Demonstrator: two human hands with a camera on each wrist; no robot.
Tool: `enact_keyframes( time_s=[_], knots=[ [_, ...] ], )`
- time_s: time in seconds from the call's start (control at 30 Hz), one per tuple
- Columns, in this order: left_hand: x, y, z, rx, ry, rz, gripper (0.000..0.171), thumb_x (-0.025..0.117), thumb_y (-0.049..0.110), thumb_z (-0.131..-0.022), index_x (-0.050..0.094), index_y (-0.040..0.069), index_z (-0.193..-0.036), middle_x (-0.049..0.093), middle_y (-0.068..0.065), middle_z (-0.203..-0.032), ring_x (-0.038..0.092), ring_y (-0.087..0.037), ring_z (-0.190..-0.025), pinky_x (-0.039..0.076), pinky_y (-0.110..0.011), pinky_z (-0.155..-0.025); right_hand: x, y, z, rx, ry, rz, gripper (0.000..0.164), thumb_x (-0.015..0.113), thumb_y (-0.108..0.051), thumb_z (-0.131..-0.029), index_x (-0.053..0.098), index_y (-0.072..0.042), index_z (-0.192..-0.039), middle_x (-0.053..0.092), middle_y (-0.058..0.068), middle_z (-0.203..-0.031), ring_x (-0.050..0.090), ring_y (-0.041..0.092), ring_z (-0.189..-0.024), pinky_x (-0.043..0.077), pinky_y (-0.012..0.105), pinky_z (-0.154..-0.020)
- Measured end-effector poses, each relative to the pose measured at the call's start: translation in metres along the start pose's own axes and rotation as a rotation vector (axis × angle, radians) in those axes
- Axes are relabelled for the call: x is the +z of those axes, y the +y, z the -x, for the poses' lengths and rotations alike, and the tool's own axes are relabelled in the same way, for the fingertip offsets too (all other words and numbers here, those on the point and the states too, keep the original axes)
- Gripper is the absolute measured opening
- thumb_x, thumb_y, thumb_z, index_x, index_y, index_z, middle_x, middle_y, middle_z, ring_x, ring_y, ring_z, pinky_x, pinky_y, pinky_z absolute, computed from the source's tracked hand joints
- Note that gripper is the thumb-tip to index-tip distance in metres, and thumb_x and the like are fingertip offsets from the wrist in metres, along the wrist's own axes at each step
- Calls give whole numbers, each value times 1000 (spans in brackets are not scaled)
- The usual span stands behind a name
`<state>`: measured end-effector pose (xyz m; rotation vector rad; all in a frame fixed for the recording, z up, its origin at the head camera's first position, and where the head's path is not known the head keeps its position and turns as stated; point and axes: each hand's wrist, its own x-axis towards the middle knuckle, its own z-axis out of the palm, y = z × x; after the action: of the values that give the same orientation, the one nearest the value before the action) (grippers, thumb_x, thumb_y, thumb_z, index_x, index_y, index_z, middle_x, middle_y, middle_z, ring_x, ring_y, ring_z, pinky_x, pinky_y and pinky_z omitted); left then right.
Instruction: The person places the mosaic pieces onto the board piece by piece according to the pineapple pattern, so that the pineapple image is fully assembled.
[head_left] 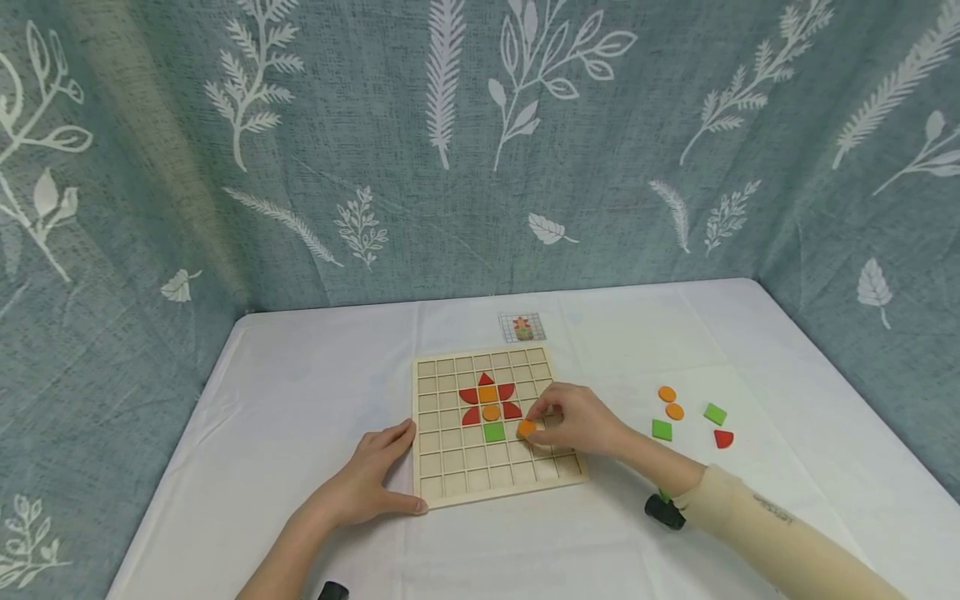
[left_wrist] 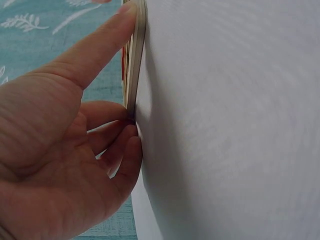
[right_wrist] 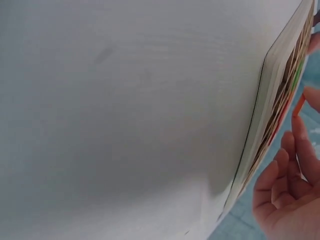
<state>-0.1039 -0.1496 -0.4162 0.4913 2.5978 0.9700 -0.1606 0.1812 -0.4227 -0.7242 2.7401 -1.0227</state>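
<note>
The right hand [head_left: 581, 419] pinches an orange disc [head_left: 526, 428], best laid flat; the left hand [head_left: 366, 477], spread wide, touches the board [head_left: 453, 462] at left.

Leaf-patterned teal fabric [head_left: 435, 242] backs a white-covered table [head_left: 322, 375].

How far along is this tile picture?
Done: red pieces, an orange square, an orange disc and a green square lie on the board. In hand: the right hand pinches another orange piece over the board; the left hand touches its edge. Remaining: loose orange discs, green squares and a red piece at the right probably still go on.
</note>
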Motion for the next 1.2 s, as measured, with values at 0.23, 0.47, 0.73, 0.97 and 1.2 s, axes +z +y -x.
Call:
enact_keyframes(
  time_s=[0.23,0.47,0.73,0.97,1.2],
  knots=[
    [1,-1,1,2,5,0,107,87,40,-69,32,-4,-149,27,-17,-157,26,-36,-137,29,-56,-107,8,-3,-11,-10,-10,36,18,82,-25,-79,73,-16,-92,63,-11,-88,51,9,-80,46,26,-71],
    [1,-1,1,-2,5,6,107,87,40,-69,31,-3,-150,27,-16,-157,26,-35,-137,29,-56,-108,11,-4,-16,-25,-26,65,18,82,-26,-79,74,-17,-92,63,-11,-89,49,9,-78,44,26,-69],
    [2,-3,-1,2,3,15,108,87,41,-69,31,-3,-150,26,-16,-157,25,-35,-138,28,-56,-108,10,-4,-14,-22,-31,43,18,81,-27,-80,73,-18,-93,62,-11,-92,51,10,-82,45,28,-73],
    [1,-3,-2,-1,5,15,108,86,42,-69,31,-3,-150,26,-15,-158,24,-35,-139,28,-56,-108,5,-4,-9,-22,-9,41,17,82,-26,-80,73,-19,-93,62,-12,-89,50,9,-77,44,26,-69],
    [0,-2,-1,0,1,9,107,86,41,-69,31,-3,-150,26,-16,-157,25,-35,-138,29,-56,-108,-12,6,6,35,45,-37,20,80,-24,-81,73,-16,-98,64,-9,-93,53,13,-78,46,26,-63]
  ],
)
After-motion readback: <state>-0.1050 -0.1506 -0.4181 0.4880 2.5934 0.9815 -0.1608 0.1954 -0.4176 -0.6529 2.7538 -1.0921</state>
